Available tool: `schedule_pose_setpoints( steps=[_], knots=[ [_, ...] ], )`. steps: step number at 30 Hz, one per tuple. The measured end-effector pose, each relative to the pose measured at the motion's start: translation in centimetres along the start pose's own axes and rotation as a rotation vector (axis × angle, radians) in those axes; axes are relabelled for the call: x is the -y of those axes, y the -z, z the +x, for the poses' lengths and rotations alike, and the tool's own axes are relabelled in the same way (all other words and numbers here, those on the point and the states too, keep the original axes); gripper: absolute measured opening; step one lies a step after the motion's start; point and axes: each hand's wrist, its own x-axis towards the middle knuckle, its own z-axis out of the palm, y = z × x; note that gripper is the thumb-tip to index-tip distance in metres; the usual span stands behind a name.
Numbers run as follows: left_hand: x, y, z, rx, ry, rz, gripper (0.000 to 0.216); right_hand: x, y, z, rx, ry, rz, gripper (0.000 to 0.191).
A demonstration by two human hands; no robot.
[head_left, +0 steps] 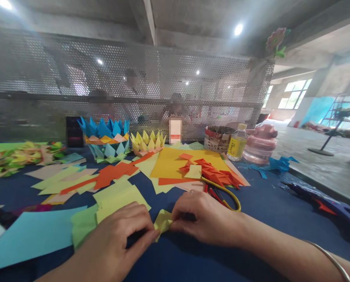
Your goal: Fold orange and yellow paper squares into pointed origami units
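A small piece of yellow-green folded paper (163, 221) is pinched between both hands just above the dark blue tabletop. My left hand (125, 231) grips its lower left corner between thumb and fingertips. On the opposite side, my right hand (197, 217) closes on the paper's right edge. Behind my left hand lie loose yellow-green paper squares (120, 201). Past my right hand is a pair of scissors with yellow handles (232, 196), partly covered by the hand. Orange folded paper pieces (213, 172) lie on yellow sheets (163, 160) farther back.
A glue gun (327, 207) rests at the right. Behind stand a pink water jug (260, 145), a yellow-labelled bottle (237, 143), a woven basket (219, 139), and blue (104, 137) and yellow (148, 141) folded-paper crowns. Blue paper (40, 231) lies at left; a perforated metal screen (163, 78) rises behind.
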Motion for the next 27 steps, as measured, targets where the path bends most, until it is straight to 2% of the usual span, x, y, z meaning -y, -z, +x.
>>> schedule_pose_setpoints(
  steps=[4,9,20,27],
  knots=[
    [-0.1,-0.4,0.6,0.0,0.062,0.026,0.046,0.3,-0.9,0.3,-0.057,-0.168,0.037,0.013],
    [-0.3,-0.6,1.2,-0.012,0.158,0.093,0.041,0.6,-1.4,0.7,-0.087,-0.307,0.029,0.016],
    [-0.4,-0.4,1.5,0.03,0.267,0.06,0.027,1.0,-1.2,0.8,-0.068,-0.304,0.016,0.014],
    [-0.3,-0.4,1.1,0.045,0.231,-0.047,0.024,1.0,-1.4,0.5,-0.086,-0.294,0.117,0.019]
  ],
)
